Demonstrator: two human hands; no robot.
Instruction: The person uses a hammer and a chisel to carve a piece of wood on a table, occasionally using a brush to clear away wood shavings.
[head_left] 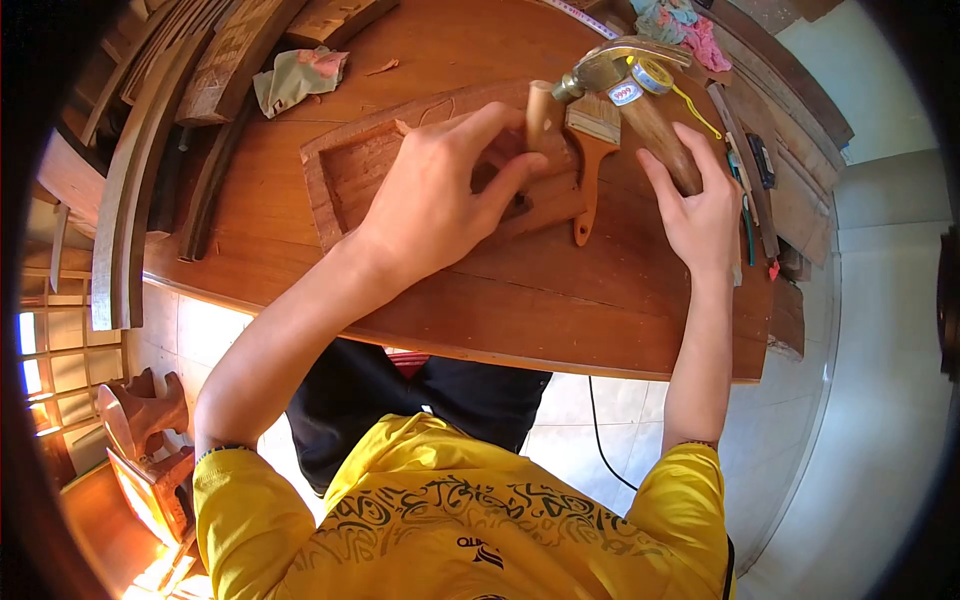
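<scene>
My left hand (440, 185) is closed around the round wooden handle of a chisel (541, 118), its blade hidden behind the fingers. It stands over a carved wooden board (335, 170) with a recess cut into its left part. My right hand (702, 205) grips a claw hammer (655, 122) by its wooden handle, which bears a small sticker. The hammer's striking face is right beside the top of the chisel handle in this view. Between my hands, a flat paintbrush (590, 185) with an orange handle lies partly on the board.
Wooden strips and blocks (150, 170) are stacked on the table's left side. Sandpaper (298, 80) lies near them. A yellow tape roll (652, 75), a crumpled cloth (685, 30) and more wood pieces (790, 200) line the right. The table's front edge (450, 345) is close to my body.
</scene>
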